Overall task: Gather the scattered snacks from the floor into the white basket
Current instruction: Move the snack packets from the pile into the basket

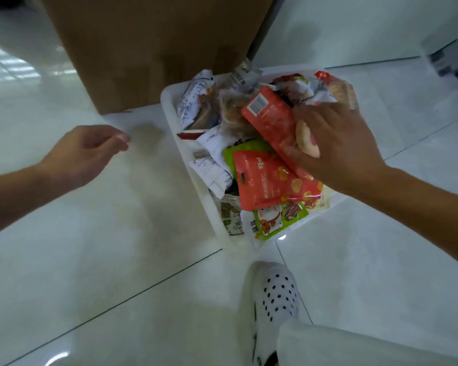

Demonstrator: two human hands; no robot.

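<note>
The white basket (169,101) sits on the floor at centre, heaped with several snack packets. My right hand (336,143) is over the basket, gripping a red snack packet (269,117) with a barcode, held tilted above the pile. Another red packet (265,180) and a green packet (280,220) lie in the basket's near end. My left hand (87,151) hovers over bare floor to the left of the basket, fingers loosely curled, holding nothing.
A tall brown cardboard box (148,48) stands right behind the basket. My foot in a white perforated shoe (273,297) is planted just in front of it. A dark blurred object (450,59) sits at far right. Glossy white floor tiles surround everything.
</note>
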